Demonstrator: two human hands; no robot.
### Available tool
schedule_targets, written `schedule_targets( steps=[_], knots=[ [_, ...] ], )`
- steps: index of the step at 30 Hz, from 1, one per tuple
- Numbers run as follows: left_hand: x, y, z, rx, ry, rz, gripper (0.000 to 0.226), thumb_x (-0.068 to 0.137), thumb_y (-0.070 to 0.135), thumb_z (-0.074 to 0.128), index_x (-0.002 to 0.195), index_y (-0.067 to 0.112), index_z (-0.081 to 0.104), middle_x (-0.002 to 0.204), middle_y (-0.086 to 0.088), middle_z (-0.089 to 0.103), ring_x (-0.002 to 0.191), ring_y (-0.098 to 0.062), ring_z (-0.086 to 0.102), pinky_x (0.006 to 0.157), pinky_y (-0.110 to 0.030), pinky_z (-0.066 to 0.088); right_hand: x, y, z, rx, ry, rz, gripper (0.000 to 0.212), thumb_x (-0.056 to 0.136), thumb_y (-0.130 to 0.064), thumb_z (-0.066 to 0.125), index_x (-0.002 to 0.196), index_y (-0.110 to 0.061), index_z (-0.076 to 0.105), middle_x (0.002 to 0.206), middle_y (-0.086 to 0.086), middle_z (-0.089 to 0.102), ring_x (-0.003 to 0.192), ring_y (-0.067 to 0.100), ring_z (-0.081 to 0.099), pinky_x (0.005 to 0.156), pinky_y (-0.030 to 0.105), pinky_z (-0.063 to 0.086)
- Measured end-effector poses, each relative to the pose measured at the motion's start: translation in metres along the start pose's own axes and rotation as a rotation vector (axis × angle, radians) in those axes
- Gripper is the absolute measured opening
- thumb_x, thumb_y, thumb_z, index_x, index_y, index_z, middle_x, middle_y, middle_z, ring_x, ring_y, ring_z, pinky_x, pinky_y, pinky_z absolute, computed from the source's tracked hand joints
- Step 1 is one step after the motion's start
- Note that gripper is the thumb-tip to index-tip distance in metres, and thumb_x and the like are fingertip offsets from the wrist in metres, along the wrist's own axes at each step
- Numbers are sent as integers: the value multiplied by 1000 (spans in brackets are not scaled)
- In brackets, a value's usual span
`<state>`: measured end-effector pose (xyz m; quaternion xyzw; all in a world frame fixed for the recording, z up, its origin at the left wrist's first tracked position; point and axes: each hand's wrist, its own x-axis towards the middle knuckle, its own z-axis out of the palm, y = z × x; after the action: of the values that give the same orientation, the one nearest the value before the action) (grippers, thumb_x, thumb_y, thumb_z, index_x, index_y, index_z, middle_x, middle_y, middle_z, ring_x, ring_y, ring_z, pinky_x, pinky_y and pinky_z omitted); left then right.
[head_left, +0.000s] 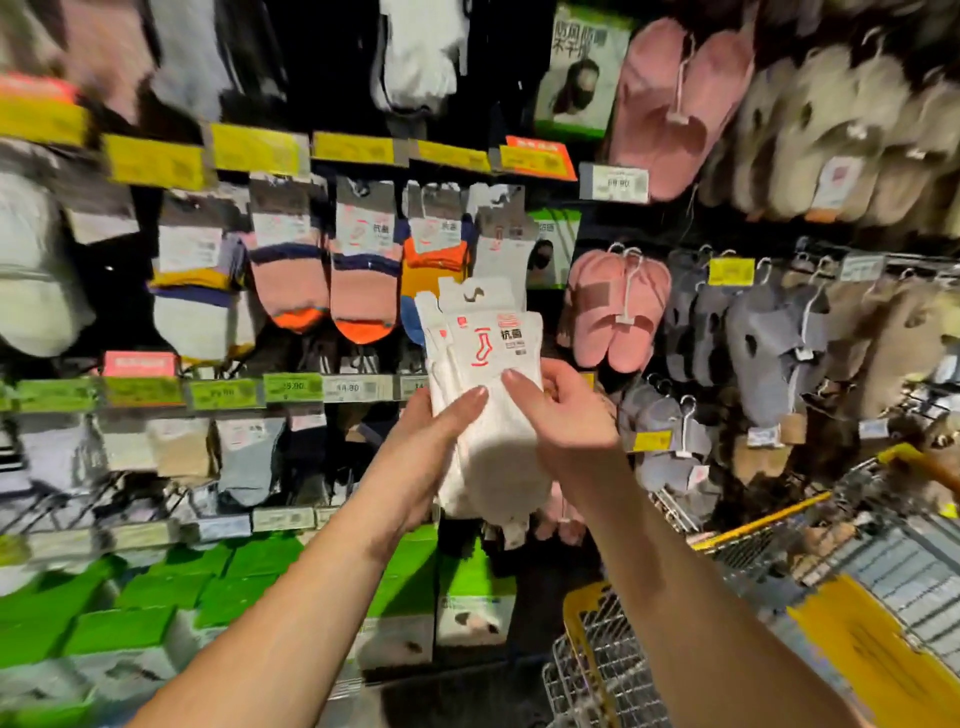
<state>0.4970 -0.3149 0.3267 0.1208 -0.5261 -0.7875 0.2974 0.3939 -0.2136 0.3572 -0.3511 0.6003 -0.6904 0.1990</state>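
Far left, 9 o'clock: hanging socks, blurred, hard to make out. Green boxes (156, 597) stacked at 7 o'clock, bottom ones cut off by the frame edge. Striped socks (291, 280) hang at 10 o'clock from the pack, price tags (293, 387) under them mostly unreadable.

My left grip (426, 457) holds the white sock pack (491, 358) from its 8 o'clock side, thumb flat across the front, fingers hidden behind. The pack is dead centre, in the air in front of the rack, label end at 12 o'clock, toe end at 6. It covers the socks hanging behind it.

My right grip (566, 421) pinches the pack's 3 o'clock edge, thumb on the front, fingers curled behind. Both grips cover the pack's middle sides.

Pink slippers (613, 306) hang at 2 o'clock, near the pack. Grey slippers (769, 332) are further right. Yellow wire cart (779, 571) at 4 o'clock, cut off at the right and the bottom.
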Motion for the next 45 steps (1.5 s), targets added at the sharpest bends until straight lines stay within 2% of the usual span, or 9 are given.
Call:
schedule_targets(
  steps=[2,8,13,16,19,23,28,38,45],
  knots=[
    [-4,3,-8,15,41,1,52,76,25,72,125,16,57,111,-5,76,102,-22,73,85,-36,59,1,0,7,1,-59,21,27,98,-9,62,121,5,61,104,9,76,90,10,73,74,22,55],
    [-7,6,-23,120,106,-5,46,89,29,72,132,22,56,123,2,72,113,-20,68,104,-47,49,1,0,8,91,-201,69,23,102,-2,48,113,-9,67,113,3,74,103,16,71,90,28,56],
    [-2,5,-24,178,152,12,55,80,46,74,129,29,57,120,9,73,113,-15,68,106,-49,47,18,7,5,26,-168,84,32,99,-27,59,124,-9,65,120,4,73,112,19,69,106,47,49],
    [8,4,-25,178,190,14,42,87,36,72,125,26,59,116,6,74,98,-11,73,98,-39,54,36,9,-2,69,-130,101,38,90,-34,66,121,-12,66,119,6,73,113,25,69,105,52,48],
    [20,11,-26,262,282,95,35,93,23,70,125,18,59,108,1,74,65,-1,70,62,-16,54,60,5,-18,157,-96,105,23,100,-19,57,121,-13,64,119,8,72,109,24,70,99,44,53],
    [37,27,-31,260,349,151,34,90,21,73,121,22,60,109,9,76,98,-10,73,84,-32,54,97,-3,-39,191,-137,93,22,106,-14,44,119,-12,61,106,0,75,87,8,73,71,21,58],
    [56,44,-31,311,322,204,52,76,38,75,124,26,61,117,8,74,109,-13,70,94,-39,52,154,0,-40,120,-121,47,24,105,-20,49,126,-12,59,119,6,73,107,22,71,91,41,56],
    [85,47,-25,281,375,258,43,82,29,75,123,24,62,117,8,74,110,-12,69,96,-38,51,236,2,-36,74,-85,51,28,99,-32,59,124,-19,60,118,3,73,106,23,71,96,54,54],
    [91,45,-22,221,401,270,59,83,30,76,137,21,54,123,5,72,113,-16,68,98,-40,51,242,7,-43,158,-123,37,16,103,-27,55,116,-24,63,112,-1,75,102,20,72,86,41,58]
  ],
)
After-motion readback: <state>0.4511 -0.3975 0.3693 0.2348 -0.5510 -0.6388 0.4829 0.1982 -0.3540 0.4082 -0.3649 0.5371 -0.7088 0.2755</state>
